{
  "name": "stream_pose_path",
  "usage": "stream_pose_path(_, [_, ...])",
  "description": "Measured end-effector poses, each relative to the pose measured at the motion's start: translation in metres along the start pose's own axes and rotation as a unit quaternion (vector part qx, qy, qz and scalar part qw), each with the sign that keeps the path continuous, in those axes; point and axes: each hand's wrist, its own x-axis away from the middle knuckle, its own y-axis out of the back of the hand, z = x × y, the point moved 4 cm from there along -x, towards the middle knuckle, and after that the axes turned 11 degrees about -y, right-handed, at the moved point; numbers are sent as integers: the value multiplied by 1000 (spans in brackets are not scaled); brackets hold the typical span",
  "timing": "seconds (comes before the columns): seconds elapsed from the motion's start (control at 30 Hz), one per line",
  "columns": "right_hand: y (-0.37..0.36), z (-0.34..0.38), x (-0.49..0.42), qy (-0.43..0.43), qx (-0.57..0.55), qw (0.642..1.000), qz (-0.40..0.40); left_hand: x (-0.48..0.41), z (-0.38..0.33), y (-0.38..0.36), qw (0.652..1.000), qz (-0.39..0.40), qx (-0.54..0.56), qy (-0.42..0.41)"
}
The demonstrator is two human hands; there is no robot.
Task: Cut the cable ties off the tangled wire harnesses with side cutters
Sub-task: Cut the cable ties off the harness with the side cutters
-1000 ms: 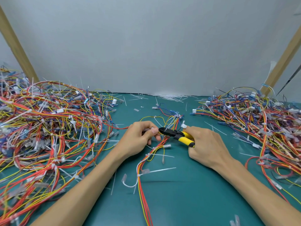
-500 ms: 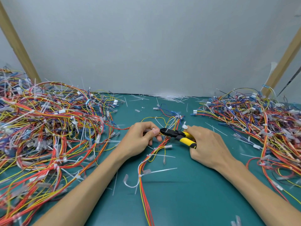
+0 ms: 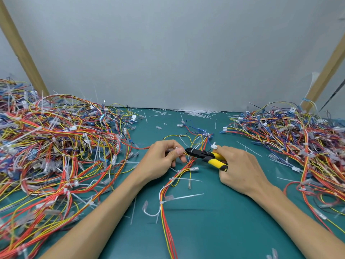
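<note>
One wire harness (image 3: 168,217) of red, yellow and white wires runs from the near edge up the middle of the green mat to my hands. My left hand (image 3: 164,157) pinches its wires between thumb and fingers. My right hand (image 3: 240,169) grips the yellow-and-black handles of the side cutters (image 3: 205,155), whose black jaws point left and touch the wires right beside my left thumb. White cable ties (image 3: 183,197) still wrap the harness lower down, their tails sticking out to the right.
A big tangled heap of harnesses (image 3: 56,150) fills the left side of the green mat (image 3: 214,225). Another heap (image 3: 298,144) covers the right side. Cut tie scraps (image 3: 194,111) lie along the back wall. Wooden posts (image 3: 20,47) lean at both back corners.
Hardly anything has moved; both hands hold their place, and the cutter jaws stay at the wires by my left thumb.
</note>
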Motion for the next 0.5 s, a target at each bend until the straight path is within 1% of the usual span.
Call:
stream_pose_path(0.27, [2, 1, -1, -21, 16, 1000, 4, 1, 0, -1, 1000, 5, 3, 4])
stream_pose_path(0.5, [3, 1, 0, -16, 12, 1000, 9, 1, 0, -1, 1000, 5, 5, 7])
